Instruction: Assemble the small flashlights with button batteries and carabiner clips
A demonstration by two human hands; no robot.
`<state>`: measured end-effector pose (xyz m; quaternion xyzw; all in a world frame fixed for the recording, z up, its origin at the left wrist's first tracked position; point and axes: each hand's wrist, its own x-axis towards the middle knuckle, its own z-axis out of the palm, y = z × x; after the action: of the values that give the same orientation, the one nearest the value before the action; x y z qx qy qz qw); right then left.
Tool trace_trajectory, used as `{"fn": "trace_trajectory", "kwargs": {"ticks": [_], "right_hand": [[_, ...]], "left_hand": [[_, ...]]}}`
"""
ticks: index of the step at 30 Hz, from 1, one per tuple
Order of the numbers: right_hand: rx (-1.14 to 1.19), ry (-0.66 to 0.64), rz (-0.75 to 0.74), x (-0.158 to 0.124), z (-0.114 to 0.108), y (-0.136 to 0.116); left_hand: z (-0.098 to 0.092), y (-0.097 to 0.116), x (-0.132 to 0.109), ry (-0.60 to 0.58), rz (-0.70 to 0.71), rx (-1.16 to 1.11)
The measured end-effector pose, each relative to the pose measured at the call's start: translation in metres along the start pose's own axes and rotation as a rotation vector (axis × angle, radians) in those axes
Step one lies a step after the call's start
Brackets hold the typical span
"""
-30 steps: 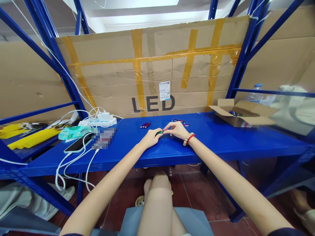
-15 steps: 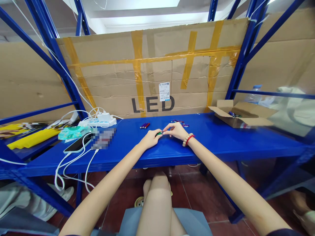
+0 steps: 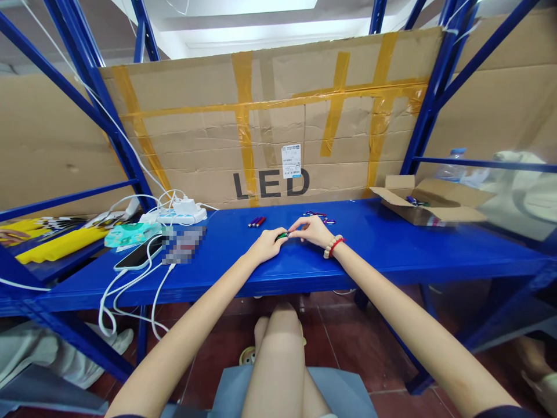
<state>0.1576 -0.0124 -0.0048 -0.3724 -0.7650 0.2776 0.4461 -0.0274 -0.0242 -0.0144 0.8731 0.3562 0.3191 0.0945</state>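
A small green cylindrical piece with a shiny tip is pinched in my left hand, just above the blue table. My right hand, with a beaded bracelet at its wrist, is closed at thumb and forefinger on the tip end of that same piece. Beyond my left hand, a few red and purple small cylinders lie side by side. Behind my right hand are several more loose red and purple cylinders, partly hidden by it.
An open cardboard box with small pieces inside stands at the right. On the left are a power strip, a phone, white cables and a green packet. A taped cardboard panel closes off the back.
Both hands keep the same grip on the green piece in nearly the same spot. The whole view has shifted very slightly.
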Motion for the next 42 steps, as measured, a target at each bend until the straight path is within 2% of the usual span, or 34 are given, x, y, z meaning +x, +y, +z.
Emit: {"fn": "trace_trajectory", "kwargs": {"ticks": [11, 18, 24, 31, 42], "right_hand": [[-0.036, -0.009, -0.101, 0.001, 0.000, 0.010], [-0.070, 0.016, -0.097, 0.001, -0.002, 0.009], [-0.116, 0.055, -0.034, 0.000, -0.003, 0.008], [-0.125, 0.019, 0.064, 0.000, -0.004, 0.010], [-0.056, 0.039, -0.014, -0.003, -0.003, 0.000]], "left_hand": [[0.000, 0.000, -0.001, -0.043, 0.002, -0.015], [0.000, 0.005, -0.002, -0.056, 0.026, -0.030], [0.003, 0.002, -0.002, -0.011, 0.040, -0.050], [0.003, -0.003, 0.000, 0.004, 0.110, 0.005], [-0.001, 0.002, 0.001, 0.071, 0.080, -0.041]]}}
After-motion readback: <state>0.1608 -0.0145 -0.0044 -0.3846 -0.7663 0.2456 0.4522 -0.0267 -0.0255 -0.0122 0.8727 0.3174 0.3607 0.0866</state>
